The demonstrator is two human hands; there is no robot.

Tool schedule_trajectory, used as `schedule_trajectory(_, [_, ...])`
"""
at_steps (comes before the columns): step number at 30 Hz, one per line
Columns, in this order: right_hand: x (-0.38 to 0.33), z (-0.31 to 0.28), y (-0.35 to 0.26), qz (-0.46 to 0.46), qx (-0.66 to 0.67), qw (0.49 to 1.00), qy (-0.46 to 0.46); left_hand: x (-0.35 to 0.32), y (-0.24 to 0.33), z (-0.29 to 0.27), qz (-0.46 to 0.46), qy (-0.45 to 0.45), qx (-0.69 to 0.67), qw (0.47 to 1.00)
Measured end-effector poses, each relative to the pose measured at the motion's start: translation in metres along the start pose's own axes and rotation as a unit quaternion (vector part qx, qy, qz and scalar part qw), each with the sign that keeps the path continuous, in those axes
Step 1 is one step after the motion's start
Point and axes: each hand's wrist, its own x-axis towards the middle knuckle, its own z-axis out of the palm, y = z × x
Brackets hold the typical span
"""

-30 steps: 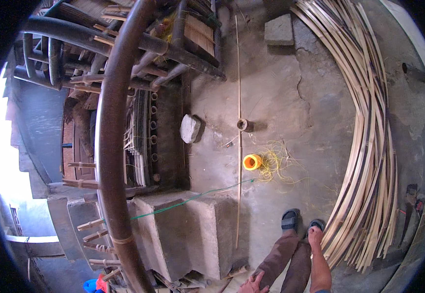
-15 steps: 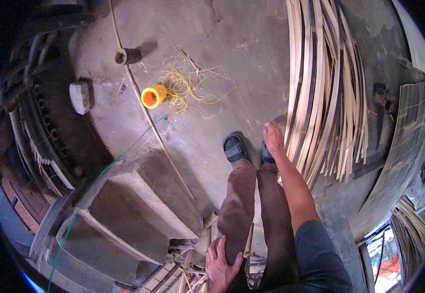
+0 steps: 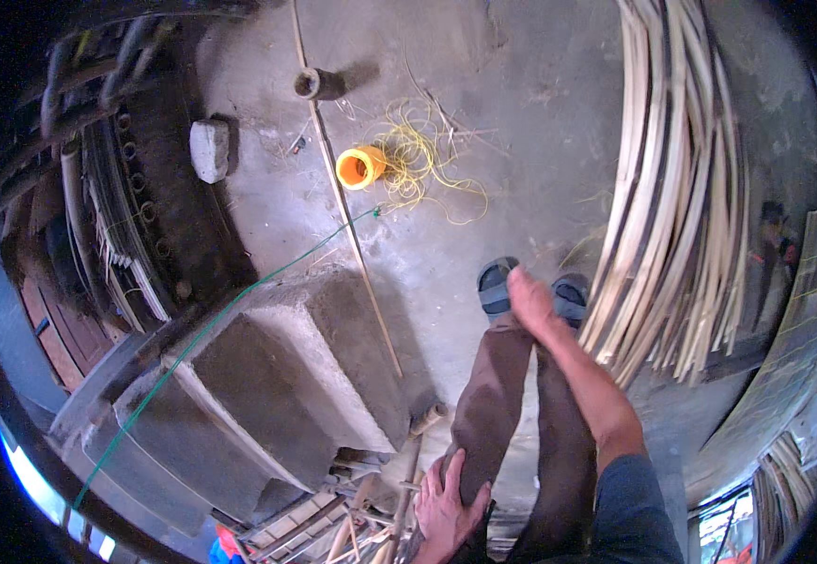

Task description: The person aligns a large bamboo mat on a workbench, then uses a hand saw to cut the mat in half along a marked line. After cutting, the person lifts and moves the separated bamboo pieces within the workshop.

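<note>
My left hand (image 3: 448, 509) rests on my left trouser leg (image 3: 488, 404), its fingers spread and nothing in it. In front of my knees, over my sandals, my right hand (image 3: 531, 299) is closed; its fingers are blurred, and what they may hold is hidden. A blurred yellow strand (image 3: 579, 249) lies beyond it, near the bundle of bamboo strips (image 3: 664, 188). Farther ahead, a loose tangle of yellow string (image 3: 418, 155) spreads beside an orange tub (image 3: 361, 167) tipped on its side.
Concrete steps (image 3: 258, 395) rise at the left, crossed by a green cord (image 3: 211, 324). A long thin pole (image 3: 344, 211) lies on the floor near a short hollow tube (image 3: 309, 84) and a pale block (image 3: 209, 150). A slatted mat (image 3: 789, 301) stands at the right.
My right hand has come nearer and moved left over my sandal; the yellow strand that led to its fingers no longer shows there. My left hand stays on my leg. The view has shifted.
</note>
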Motion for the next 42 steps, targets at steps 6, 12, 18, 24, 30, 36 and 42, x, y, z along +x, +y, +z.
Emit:
schedule_trajectory(6, [-0.211, -0.086, -0.146, -0.271, 0.118, 0.948, -0.121, -0.017, -0.017, 0.028, -0.025, 0.07, -0.258, 0.963])
schedule_trajectory(12, [-0.367, -0.236, -0.174, -0.135, 0.107, 0.956, -0.239, -0.03, -0.013, 0.028, 0.008, -0.037, -0.541, 0.84])
schedule_trajectory(18, [-0.451, -0.347, -0.116, -0.039, 0.022, 0.987, -0.153, -0.092, 0.048, -0.013, 0.074, -0.141, -0.679, 0.717])
schedule_trajectory(24, [-0.552, -0.446, -0.005, 0.097, -0.109, 0.984, -0.102, -0.201, 0.124, -0.097, 0.466, -0.13, -0.454, 0.748])
schedule_trajectory(30, [-0.544, -0.479, 0.005, 0.166, -0.137, 0.977, -0.01, -0.292, 0.149, -0.179, 0.59, -0.182, -0.273, 0.738])
schedule_trajectory(36, [-0.438, -0.517, -0.217, 0.168, 0.579, 0.748, -0.278, -0.319, 0.165, -0.139, 0.704, -0.146, -0.181, 0.671])
schedule_trajectory(42, [-0.445, -0.652, -0.315, -0.02, 0.451, 0.887, -0.096, -0.327, 0.172, -0.125, 0.702, -0.154, -0.131, 0.682])
